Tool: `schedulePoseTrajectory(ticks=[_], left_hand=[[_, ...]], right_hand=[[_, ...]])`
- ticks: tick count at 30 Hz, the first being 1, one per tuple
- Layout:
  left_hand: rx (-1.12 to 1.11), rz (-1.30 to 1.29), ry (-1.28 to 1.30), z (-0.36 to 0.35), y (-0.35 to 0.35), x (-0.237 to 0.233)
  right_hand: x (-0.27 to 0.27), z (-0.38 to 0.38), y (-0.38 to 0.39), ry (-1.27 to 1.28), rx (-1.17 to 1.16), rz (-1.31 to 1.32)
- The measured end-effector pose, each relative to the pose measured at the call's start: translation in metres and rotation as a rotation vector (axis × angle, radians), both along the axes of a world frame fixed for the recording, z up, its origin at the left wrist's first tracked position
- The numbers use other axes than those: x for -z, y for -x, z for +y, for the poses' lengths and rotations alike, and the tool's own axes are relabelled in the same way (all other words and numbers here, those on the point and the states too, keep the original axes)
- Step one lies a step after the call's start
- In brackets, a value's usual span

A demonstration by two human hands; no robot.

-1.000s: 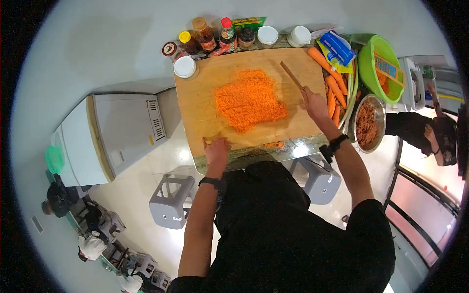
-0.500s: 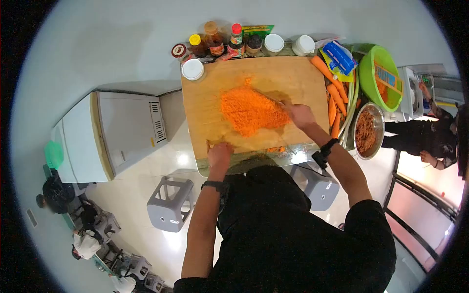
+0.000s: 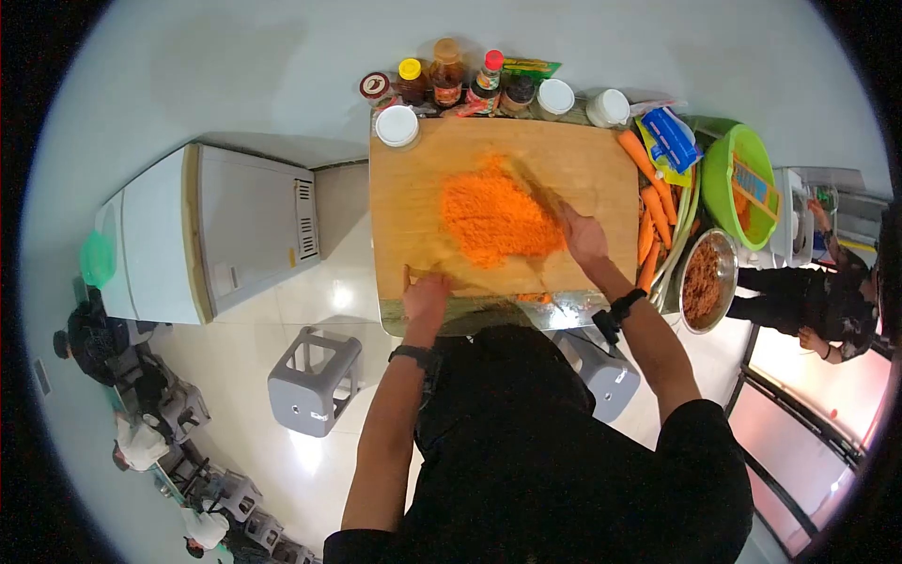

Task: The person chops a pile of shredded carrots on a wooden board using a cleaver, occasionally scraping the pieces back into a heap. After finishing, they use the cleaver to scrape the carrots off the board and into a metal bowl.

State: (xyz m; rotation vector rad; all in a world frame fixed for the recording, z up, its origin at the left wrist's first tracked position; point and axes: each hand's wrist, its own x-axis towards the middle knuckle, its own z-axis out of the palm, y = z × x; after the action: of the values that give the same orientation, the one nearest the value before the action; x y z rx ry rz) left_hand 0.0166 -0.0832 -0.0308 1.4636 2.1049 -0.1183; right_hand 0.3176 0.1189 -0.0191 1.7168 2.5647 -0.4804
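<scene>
On the wooden cutting board (image 3: 404, 207) lies a heap of finely chopped carrot (image 3: 498, 218). My right hand (image 3: 584, 237) is closed around the handle of a knife (image 3: 537, 187); its blurred blade slants along the right side of the heap. My left hand (image 3: 427, 298) rests on the board's near left part, fingers apart, one pointing forward, with nothing held. A little chopped carrot (image 3: 534, 298) lies by the near edge. Whole carrots (image 3: 656, 209) are piled right of the board.
Bottles (image 3: 447, 73) and white-lidded jars (image 3: 554, 97) line the back edge. At right stand a green basin (image 3: 728, 197) with a grater (image 3: 754, 186) and a metal bowl (image 3: 707, 277) of brown shredded food. A person (image 3: 813, 293) stands beyond. Below are a grey stool (image 3: 313, 381) and a white refrigerator (image 3: 249, 226).
The camera view has shifted, so the board sits slightly farther right and lower. The knife blade has turned steeper and stands at the heap's right side. My left hand stays on the board.
</scene>
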Motion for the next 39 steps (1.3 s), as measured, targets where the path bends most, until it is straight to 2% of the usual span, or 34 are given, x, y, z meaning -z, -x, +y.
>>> schedulePoseTrajectory(ticks=[4,6,8,10,12,13,15,18,19,20,21,22,24,26,27,28,29,30,31,33,36,37,39], left_hand=[[-0.004,0.009,0.008,-0.001,0.001,-0.004],[0.02,0.005,-0.021,-0.004,0.002,-0.007],[0.059,-0.001,0.093,-0.001,0.002,-0.014],[0.032,-0.043,0.052,-0.002,0.004,-0.012],[0.002,-0.082,0.006,-0.002,0.008,-0.006],[-0.057,-0.113,0.002,-0.005,0.009,-0.002],[-0.107,-0.147,-0.004,-0.007,0.011,0.0],[-0.19,-0.252,-0.1,-0.005,0.015,-0.002],[-0.218,-0.232,-0.259,-0.004,0.014,-0.002],[-0.244,-0.212,-0.418,-0.002,0.013,-0.003],[-0.238,-0.209,-0.419,0.003,0.014,-0.008],[-0.29,-0.292,-0.481,0.01,0.016,-0.016],[-0.327,-0.371,-0.538,0.017,0.018,-0.032],[-0.354,-0.387,-0.604,0.022,0.024,-0.043],[-0.324,-0.383,-0.6,0.025,0.026,-0.052],[-0.385,-0.403,-0.545,0.026,0.028,-0.063],[-0.445,-0.42,-0.489,0.024,0.03,-0.07],[-0.412,-0.412,-0.482,0.021,0.034,-0.071],[-0.471,-0.443,-0.459,0.015,0.037,-0.071],[-0.512,-0.461,-0.422,0.0,0.045,-0.076],[-0.487,-0.455,-0.405,-0.017,0.06,-0.084],[-0.517,-0.494,-0.375,-0.023,0.063,-0.084],[-0.546,-0.537,-0.337,-0.035,0.07,-0.076]], right_hand=[[-0.045,0.038,0.022,0.089,-0.212,-0.191],[-0.048,0.057,0.043,0.097,-0.019,-0.152],[-0.023,0.064,0.057,0.05,-0.032,-0.102],[-0.009,0.061,0.067,-0.007,-0.035,-0.053],[-0.005,0.055,0.081,-0.03,-0.271,-0.176],[-0.008,0.049,0.082,-0.029,-0.271,-0.175],[-0.018,0.041,0.077,-0.005,-0.453,0.034],[-0.053,0.046,0.074,0.09,-0.535,-0.041],[-0.055,0.043,0.073,0.088,-0.53,-0.038],[-0.058,0.038,0.073,0.1,-0.417,-0.001],[-0.059,0.033,0.073,0.113,-0.303,0.036],[-0.053,0.024,0.076,0.11,-0.298,0.041],[-0.039,-0.005,0.097,0.18,-0.055,0.307],[-0.069,-0.034,0.141,0.458,0.134,0.465],[-0.063,-0.05,0.161,0.339,0.053,0.525],[-0.051,-0.066,0.181,0.217,-0.025,0.582],[-0.041,-0.081,0.203,0.29,0.013,0.63],[-0.03,-0.09,0.221,0.364,0.048,0.679],[-0.015,-0.096,0.233,0.361,0.076,0.697],[0.001,-0.107,0.255,0.598,0.195,0.578],[-0.005,-0.111,0.247,0.52,0.341,0.758],[0.0,-0.111,0.242,0.521,0.35,0.763],[0.007,-0.11,0.231,0.339,0.58,0.656]])
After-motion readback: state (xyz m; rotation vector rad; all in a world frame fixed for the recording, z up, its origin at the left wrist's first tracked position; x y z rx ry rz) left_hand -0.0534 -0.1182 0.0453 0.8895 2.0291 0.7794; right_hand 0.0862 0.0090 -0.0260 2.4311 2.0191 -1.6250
